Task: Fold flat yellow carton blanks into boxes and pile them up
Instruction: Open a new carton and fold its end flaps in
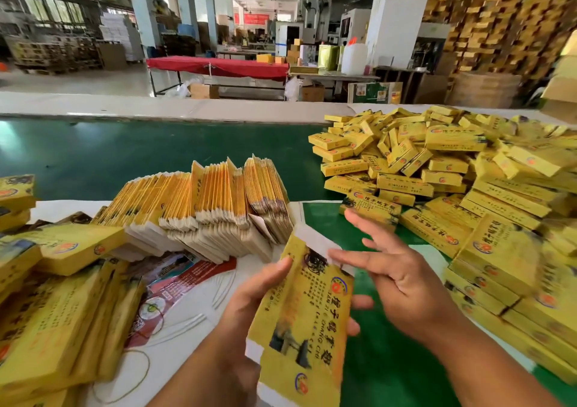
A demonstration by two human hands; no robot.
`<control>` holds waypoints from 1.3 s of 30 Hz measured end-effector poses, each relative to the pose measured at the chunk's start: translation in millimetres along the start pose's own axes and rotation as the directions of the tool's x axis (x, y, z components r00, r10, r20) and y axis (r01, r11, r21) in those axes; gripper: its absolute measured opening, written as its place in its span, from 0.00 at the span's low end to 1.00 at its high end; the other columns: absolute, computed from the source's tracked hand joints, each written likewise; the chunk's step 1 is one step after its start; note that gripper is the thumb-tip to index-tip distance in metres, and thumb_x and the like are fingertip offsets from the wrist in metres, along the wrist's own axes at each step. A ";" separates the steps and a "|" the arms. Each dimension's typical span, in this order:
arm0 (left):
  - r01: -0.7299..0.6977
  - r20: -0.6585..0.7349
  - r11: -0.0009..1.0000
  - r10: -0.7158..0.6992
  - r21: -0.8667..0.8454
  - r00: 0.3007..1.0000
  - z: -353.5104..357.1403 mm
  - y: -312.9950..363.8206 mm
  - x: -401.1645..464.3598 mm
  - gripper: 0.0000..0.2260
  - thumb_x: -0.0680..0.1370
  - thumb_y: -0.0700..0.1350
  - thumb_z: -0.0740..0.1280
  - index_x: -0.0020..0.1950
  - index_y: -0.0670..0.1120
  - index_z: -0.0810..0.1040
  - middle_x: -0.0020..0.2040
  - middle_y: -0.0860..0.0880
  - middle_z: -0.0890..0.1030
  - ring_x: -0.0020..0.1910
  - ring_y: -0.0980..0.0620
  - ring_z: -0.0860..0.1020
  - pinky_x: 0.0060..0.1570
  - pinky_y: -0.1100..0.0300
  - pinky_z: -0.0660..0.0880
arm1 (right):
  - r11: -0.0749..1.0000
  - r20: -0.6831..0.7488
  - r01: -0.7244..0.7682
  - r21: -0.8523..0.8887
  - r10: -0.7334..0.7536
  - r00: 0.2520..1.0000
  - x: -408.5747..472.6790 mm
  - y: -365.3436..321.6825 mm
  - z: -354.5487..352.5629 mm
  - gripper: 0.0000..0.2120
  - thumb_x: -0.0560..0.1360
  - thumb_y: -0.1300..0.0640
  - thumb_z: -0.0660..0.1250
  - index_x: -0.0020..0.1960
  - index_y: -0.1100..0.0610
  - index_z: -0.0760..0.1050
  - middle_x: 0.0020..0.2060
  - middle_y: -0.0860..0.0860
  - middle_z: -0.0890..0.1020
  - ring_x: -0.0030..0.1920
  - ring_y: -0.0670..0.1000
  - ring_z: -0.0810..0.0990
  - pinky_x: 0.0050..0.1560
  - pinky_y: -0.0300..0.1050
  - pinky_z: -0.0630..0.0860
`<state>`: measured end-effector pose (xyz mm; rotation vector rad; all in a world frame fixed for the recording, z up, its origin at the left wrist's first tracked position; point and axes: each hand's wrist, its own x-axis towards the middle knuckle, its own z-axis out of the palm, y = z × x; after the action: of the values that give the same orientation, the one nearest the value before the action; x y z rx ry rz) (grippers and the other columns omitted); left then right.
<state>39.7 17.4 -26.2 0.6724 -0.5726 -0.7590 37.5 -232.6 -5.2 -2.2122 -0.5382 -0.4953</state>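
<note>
My left hand (249,297) grips a yellow carton (306,319) with black lettering, thumb on its left edge and fingertips showing past its right edge. The carton is tilted, its white top flap (312,241) sticking up. My right hand (396,269) hovers just to the right with fingers spread, the index fingertip touching the white flap. A fanned row of flat yellow blanks (218,206) stands on edge just behind my hands. A big heap of folded yellow boxes (437,169) fills the right side.
More yellow cartons (56,297) lie stacked at the left. A printed sheet (175,281) and rubber bands (134,372) lie on the white board. The green work surface (125,153) stretches behind. A red table (218,66) and stacked pallets stand on the factory floor beyond.
</note>
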 end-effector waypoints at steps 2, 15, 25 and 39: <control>0.108 -0.200 0.991 -0.091 0.075 0.975 26.2 1.3 27.7 0.22 0.74 0.54 0.68 0.63 0.42 0.79 0.61 0.40 0.80 0.59 0.43 0.79 0.63 0.50 0.72 | 0.999 0.024 -0.027 0.018 0.027 0.999 0.5 -1.2 -0.1 0.30 0.77 0.74 0.59 0.63 0.41 0.78 0.76 0.41 0.63 0.73 0.41 0.66 0.73 0.53 0.66; 0.316 -0.240 0.935 -0.274 0.162 0.931 9.5 -20.0 35.2 0.30 0.67 0.58 0.75 0.64 0.44 0.77 0.53 0.36 0.76 0.51 0.40 0.76 0.58 0.44 0.71 | 0.868 0.250 -0.270 0.417 0.176 0.952 -11.9 -25.4 20.7 0.12 0.73 0.45 0.68 0.51 0.51 0.72 0.62 0.40 0.75 0.51 0.47 0.83 0.41 0.58 0.83; 0.351 -0.325 0.827 -0.218 0.440 0.920 24.7 -12.1 32.3 0.09 0.78 0.41 0.66 0.38 0.47 0.75 0.40 0.53 0.76 0.25 0.68 0.78 0.57 0.56 0.74 | 0.641 0.309 -0.382 0.666 0.229 0.923 -6.2 -23.8 18.1 0.11 0.76 0.53 0.65 0.36 0.52 0.79 0.37 0.49 0.79 0.28 0.55 0.75 0.27 0.42 0.70; 0.131 -0.227 0.961 -0.074 0.243 0.971 21.1 -14.3 33.8 0.30 0.67 0.54 0.77 0.61 0.36 0.76 0.53 0.36 0.75 0.48 0.44 0.77 0.49 0.53 0.76 | 0.718 0.142 -0.397 0.572 0.390 0.910 -8.3 -19.1 20.3 0.25 0.62 0.36 0.75 0.56 0.45 0.80 0.49 0.43 0.83 0.53 0.45 0.82 0.52 0.46 0.80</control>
<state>39.4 -23.5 -15.2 1.0190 -0.4415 -0.7030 24.1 -207.3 -10.2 -1.6461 -0.1667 -0.0597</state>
